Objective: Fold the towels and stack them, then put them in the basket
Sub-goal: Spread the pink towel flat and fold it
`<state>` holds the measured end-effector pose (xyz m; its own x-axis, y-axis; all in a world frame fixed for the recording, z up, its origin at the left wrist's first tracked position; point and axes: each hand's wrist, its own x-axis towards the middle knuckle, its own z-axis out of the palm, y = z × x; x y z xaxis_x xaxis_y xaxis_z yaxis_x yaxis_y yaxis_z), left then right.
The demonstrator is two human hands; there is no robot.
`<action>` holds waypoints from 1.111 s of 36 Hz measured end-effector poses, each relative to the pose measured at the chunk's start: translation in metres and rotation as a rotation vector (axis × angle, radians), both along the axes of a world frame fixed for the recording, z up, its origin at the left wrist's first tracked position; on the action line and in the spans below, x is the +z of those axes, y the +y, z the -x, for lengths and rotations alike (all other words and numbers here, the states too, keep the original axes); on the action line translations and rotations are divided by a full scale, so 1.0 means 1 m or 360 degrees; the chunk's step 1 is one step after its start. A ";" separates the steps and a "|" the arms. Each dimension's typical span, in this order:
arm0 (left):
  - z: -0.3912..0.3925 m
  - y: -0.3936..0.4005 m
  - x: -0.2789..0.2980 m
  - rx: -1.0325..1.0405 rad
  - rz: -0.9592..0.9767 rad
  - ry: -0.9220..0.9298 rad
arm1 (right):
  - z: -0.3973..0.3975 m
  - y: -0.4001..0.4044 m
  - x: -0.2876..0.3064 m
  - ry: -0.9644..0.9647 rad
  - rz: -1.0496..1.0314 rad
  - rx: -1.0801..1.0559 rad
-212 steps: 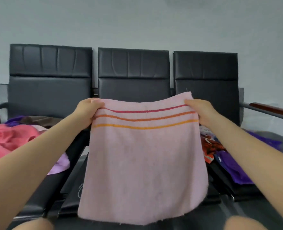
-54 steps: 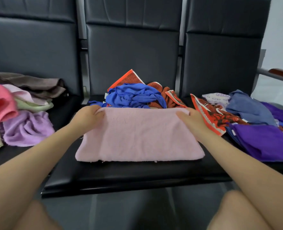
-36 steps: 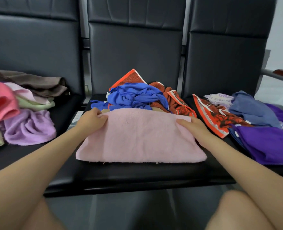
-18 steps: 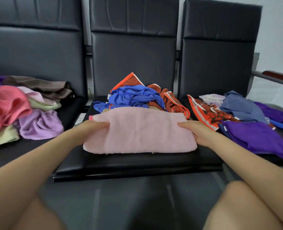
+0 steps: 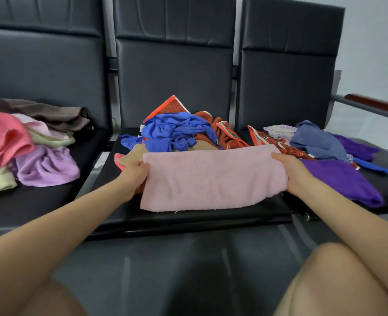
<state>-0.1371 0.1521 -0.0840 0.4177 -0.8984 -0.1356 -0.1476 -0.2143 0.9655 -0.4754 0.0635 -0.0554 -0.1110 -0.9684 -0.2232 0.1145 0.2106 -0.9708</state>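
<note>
Head view showed the black middle seat (image 5: pixel 183 215) carrying a folded pink towel (image 5: pixel 211 179) at its front edge, ahead of a crumpled blue cloth (image 5: pixel 174 131). Left hand (image 5: pixel 133 176) and right hand (image 5: pixel 288 169) gripped the towel's two ends, fingers curled under. Right of that seat, a white cloth (image 5: pixel 277 131) bore purple letters "GRE", the rest unreadable.

My fingers are tucked under the pink towel (image 5: pixel 211 177) — I can't see them. The towel covers most of a tan cloth (image 5: pixel 132 153); the pink pile (image 5: pixel 2 139) runs off the left edge.
</note>
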 end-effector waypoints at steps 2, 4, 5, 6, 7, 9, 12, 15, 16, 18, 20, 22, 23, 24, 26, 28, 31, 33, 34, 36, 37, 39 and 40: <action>0.000 -0.003 0.000 0.0042 -0.0037 -0.0039 | -0.007 0.005 0.007 -0.0047 0.0010 0.0018; -0.001 -0.005 0.004 0.0101 0.0022 -0.0109 | -0.019 0.010 0.017 -0.0048 0.0056 0.0089; -0.003 -0.005 0.007 0.0141 0.0040 -0.0133 | -0.028 0.012 0.021 -0.0035 0.0082 0.0101; -0.005 -0.007 0.008 0.0191 0.0078 -0.0164 | -0.035 0.012 0.023 -0.0021 0.0115 0.0124; -0.006 -0.008 0.010 0.0239 0.0110 -0.0190 | -0.045 0.014 0.027 -0.0007 0.0140 0.0182; -0.010 -0.011 0.015 0.0293 0.0202 -0.0226 | -0.065 0.016 0.030 -0.0022 0.0149 0.0375; -0.007 -0.013 0.024 0.0277 0.0255 -0.0175 | -0.097 0.026 0.032 0.0170 0.0235 0.0557; 0.001 -0.014 0.029 0.0186 0.0211 -0.0127 | -0.125 0.031 0.019 0.0309 0.0341 0.0761; 0.005 -0.014 0.029 0.0148 0.0188 -0.0116 | -0.132 0.034 0.015 0.0367 0.0347 0.0896; 0.012 -0.015 0.028 0.0081 0.0116 -0.0132 | -0.144 0.038 0.007 0.0468 0.0227 0.1145; 0.018 -0.015 0.021 0.0009 0.0010 -0.0208 | -0.146 0.033 0.001 0.0677 0.0255 0.1208; 0.022 -0.014 0.011 -0.0104 -0.0063 -0.0393 | -0.140 0.026 -0.001 0.0905 0.0439 0.1132; 0.024 -0.012 0.009 -0.0158 -0.0074 -0.0504 | -0.135 0.022 -0.001 0.0987 0.0535 0.1064; 0.026 -0.012 0.008 -0.0203 -0.0075 -0.0588 | -0.128 0.017 -0.002 0.1075 0.0623 0.0995; 0.031 -0.012 0.008 -0.0277 -0.0066 -0.0654 | -0.115 0.008 -0.005 0.1230 0.0782 0.0852; 0.036 -0.015 0.008 -0.0327 -0.0067 -0.0654 | -0.102 0.002 -0.007 0.1264 0.0854 0.0678; 0.044 -0.023 0.007 -0.0335 -0.0078 -0.0587 | -0.087 -0.004 -0.010 0.1254 0.0747 0.0511; 0.050 -0.029 0.004 -0.0311 -0.0065 -0.0469 | -0.082 -0.005 -0.013 0.1239 0.0577 0.0566; 0.053 -0.031 0.002 -0.0310 -0.0061 -0.0412 | -0.080 -0.004 -0.014 0.1192 0.0503 0.0617; 0.061 -0.032 0.002 -0.0321 -0.0058 -0.0314 | -0.078 -0.003 -0.016 0.1125 0.0422 0.0677; 0.063 -0.033 0.003 -0.0317 -0.0049 -0.0244 | -0.078 -0.003 -0.016 0.1125 0.0411 0.0680; 0.065 -0.033 0.008 -0.0292 -0.0034 -0.0059 | -0.080 -0.003 -0.015 0.1143 0.0432 0.0660; 0.064 -0.033 0.013 -0.0263 -0.0030 0.0011 | -0.081 -0.003 -0.013 0.1133 0.0445 0.0660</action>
